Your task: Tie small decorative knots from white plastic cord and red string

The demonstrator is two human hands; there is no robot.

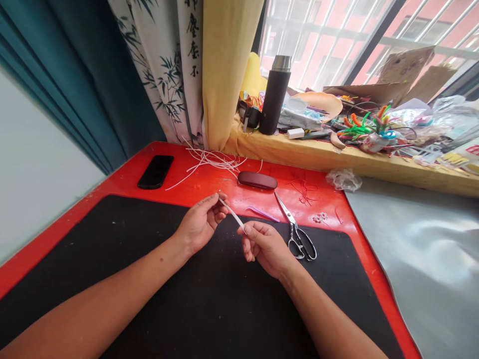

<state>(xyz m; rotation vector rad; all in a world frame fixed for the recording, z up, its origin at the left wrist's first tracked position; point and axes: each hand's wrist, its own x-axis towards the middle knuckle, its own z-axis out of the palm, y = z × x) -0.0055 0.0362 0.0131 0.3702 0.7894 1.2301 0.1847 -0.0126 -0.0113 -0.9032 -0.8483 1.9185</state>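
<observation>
A short white strip [232,213] runs slantwise between my two hands above the black mat [224,309]. Thumb and fingers of my left hand [204,219] pinch its upper left end. At the lower right end, my right hand [264,244] grips it between thumb and curled fingers. Just right of that hand lie scissors [292,219] with slightly parted blades, partly on the mat. A thin purple tool, perhaps tweezers [263,214], lies behind the right hand. Farther back, a tangle of white cords [213,158] rests on the red table [202,187].
A black phone [155,172] lies at the back left. Near the sill are a maroon case [257,180], red threads [305,192], small beads [320,217] and crumpled plastic [343,179]. A dark thermos [275,97] stands on the cluttered sill. A grey sheet [422,249] covers the right.
</observation>
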